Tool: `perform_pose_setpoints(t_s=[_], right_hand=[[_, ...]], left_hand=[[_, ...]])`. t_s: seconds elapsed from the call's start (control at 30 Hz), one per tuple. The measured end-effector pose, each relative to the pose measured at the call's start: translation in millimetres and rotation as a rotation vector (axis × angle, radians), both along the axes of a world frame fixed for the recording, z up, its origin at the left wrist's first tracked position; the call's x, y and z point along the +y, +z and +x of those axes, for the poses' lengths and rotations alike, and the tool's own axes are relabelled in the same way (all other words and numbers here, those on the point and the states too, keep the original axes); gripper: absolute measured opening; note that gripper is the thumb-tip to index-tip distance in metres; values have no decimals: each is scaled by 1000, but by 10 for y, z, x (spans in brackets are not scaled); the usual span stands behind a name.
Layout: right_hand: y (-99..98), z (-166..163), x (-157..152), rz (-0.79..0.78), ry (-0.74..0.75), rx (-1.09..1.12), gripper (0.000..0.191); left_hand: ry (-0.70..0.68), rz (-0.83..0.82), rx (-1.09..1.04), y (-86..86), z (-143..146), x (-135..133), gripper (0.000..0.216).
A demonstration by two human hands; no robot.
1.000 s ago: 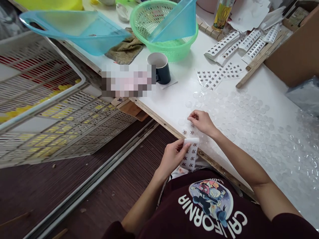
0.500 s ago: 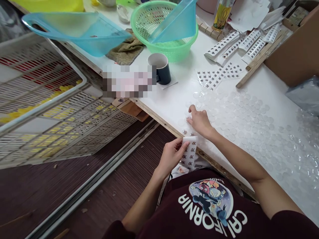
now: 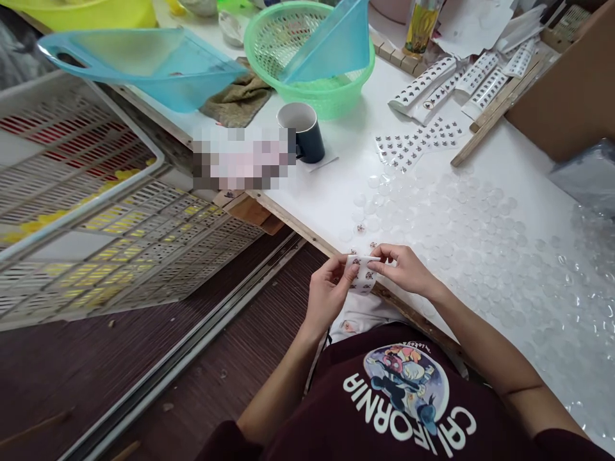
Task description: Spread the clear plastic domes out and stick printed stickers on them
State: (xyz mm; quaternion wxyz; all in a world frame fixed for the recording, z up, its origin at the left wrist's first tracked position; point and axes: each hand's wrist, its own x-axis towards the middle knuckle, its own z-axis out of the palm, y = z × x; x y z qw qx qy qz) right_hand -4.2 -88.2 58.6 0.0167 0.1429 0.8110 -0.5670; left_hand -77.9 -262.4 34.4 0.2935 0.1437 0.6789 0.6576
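Note:
At the table's near edge, my left hand (image 3: 331,288) pinches the left side of a white sticker sheet (image 3: 361,276) printed with small dark cartoon designs. My right hand (image 3: 401,269) is closed at the sheet's upper right corner, thumb and fingers pressed together there. Whether a single sticker sits between the right fingertips is too small to tell. Just beyond the hands lie a few clear discs bearing stickers, one a stickered disc (image 3: 360,228) by itself. Many plain clear discs (image 3: 446,218) spread over the white table to the right.
More sticker sheets (image 3: 416,144) lie farther back, with rolled sticker sheets (image 3: 425,83) behind them. A dark mug (image 3: 307,137) stands beyond the hands, near a green basket (image 3: 312,96) and a blue scoop (image 3: 144,67). A wooden strip (image 3: 298,221) edges the table; white crates (image 3: 120,250) stand left.
My right hand has come back from the discs to the sticker sheet and now grips its upper right corner. A stickered disc shows where that hand was. The view has shifted slightly.

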Motion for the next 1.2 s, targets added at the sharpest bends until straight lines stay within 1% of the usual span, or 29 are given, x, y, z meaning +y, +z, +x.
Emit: perform_pose_setpoints(t_s=[0.1,0.2,0.3,0.43,0.53,0.63,0.73,0.8,0.83,0.9,0.93,1.0,1.07,1.13,1.2], right_hand=[[21,22,-5,58,-34,35,11],[74,60,-15,194,-78,112,5],[98,92,-7,297,-50,142,8],[67,103,7,315,-12,109,7],[54,106,-4,318,-17,98,7],[88,115,-17,341,-29,130,9],[137,118,-30,298,-138,186,11],[154,112,-54,220,-217,191,4],[154,107,-72,172,-231,182,8],[140,99,-104,64,-212,162,22],[128,95,-109,14,-204,159,26],[98,87,-74,-47,-235,177,26],[59,66,27,-40,-322,211,26],[4,23,163,9,-410,215,29],[-69,-37,282,58,-439,159,32]], left_hand=[[36,-43,16,12,30,22,33],[54,-72,24,0,42,34,32],[57,-97,39,-21,42,40,33],[65,-120,53,-20,41,45,36],[74,-121,69,-6,40,46,37],[83,-129,85,-3,37,44,38],[103,-153,105,-8,50,48,42],[97,-168,127,-13,77,60,45],[83,-171,138,-16,94,69,46],[46,-168,151,-24,130,87,46],[27,-164,152,-29,144,94,46],[-3,-158,147,-44,159,99,45],[-18,-158,143,-62,157,90,43],[-16,-162,145,-80,145,75,42],[-16,-168,146,-90,134,62,42]])
